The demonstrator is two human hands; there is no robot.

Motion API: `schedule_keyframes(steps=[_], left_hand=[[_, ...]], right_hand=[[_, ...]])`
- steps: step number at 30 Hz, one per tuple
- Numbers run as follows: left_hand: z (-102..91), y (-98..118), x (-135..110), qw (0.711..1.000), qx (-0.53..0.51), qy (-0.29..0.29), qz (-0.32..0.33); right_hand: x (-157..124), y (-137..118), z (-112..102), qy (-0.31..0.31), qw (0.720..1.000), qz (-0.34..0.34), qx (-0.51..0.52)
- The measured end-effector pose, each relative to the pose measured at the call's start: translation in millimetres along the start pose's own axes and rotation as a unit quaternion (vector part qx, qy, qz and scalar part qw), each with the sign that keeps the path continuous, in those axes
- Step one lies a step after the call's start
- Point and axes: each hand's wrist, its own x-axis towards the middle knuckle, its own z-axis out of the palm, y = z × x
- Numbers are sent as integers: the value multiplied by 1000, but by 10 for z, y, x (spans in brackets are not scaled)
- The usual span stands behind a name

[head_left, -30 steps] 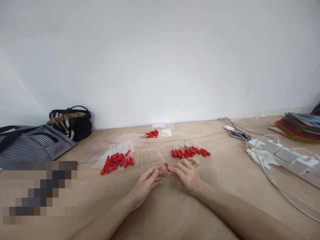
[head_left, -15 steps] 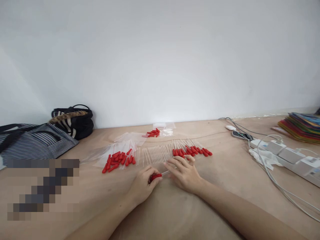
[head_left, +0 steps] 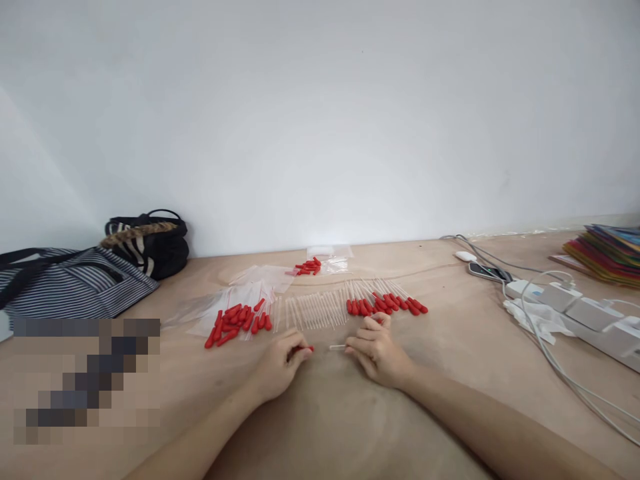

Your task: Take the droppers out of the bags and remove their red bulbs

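My left hand [head_left: 277, 363] is closed in a pinch on a small red rubber cap [head_left: 306, 349]. My right hand [head_left: 377, 350] pinches one end of a thin clear tube [head_left: 338, 347], whose free end points at the cap, a short gap apart. Just beyond my hands lies a row of bare clear tubes [head_left: 313, 311]. To its right lies a row of tubes with red caps on them [head_left: 385, 304]. A pile of loose red caps [head_left: 237, 321] sits to the left on clear plastic bags [head_left: 235, 297].
A small clear bag with red caps [head_left: 320, 263] lies near the wall. Striped bags [head_left: 80, 283] sit at the left. A power strip with chargers and cables [head_left: 575, 310], a phone [head_left: 487, 271] and a stack of coloured books [head_left: 603, 253] are at the right.
My left hand took the red cap and my right hand took a clear tube. Half a second ago cap and tube were together; now they are slightly apart.
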Motion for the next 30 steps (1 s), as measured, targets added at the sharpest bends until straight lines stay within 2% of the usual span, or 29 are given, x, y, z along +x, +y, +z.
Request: schedule_keyframes(steps=[3, 7, 11, 14, 17, 20, 23, 30], left_hand=[[-66, -84, -22, 999, 21, 24, -22], [-67, -95, -44, 998, 18, 50, -45], [-89, -132, -37, 993, 15, 104, -53], [-219, -266, -14, 984, 20, 166, -58], [-414, -473, 1, 966, 45, 232, -100], [-573, -670, -9, 963, 77, 220, -132], [-641, -784, -33, 961, 105, 205, -154], [-630, -825, -49, 959, 127, 180, -178]], right_hand=[[-53, 72, -18, 10, 999, 42, -12], [-66, 110, 26, 19, 996, 69, -43], [27, 153, 110, 74, 989, 118, -49], [161, 206, 193, 122, 978, 149, -76], [317, 251, 303, 144, 967, 168, -126], [455, 277, 420, 128, 959, 181, -177], [546, 290, 510, 94, 952, 197, -216], [584, 253, 565, 11, 947, 219, -234]])
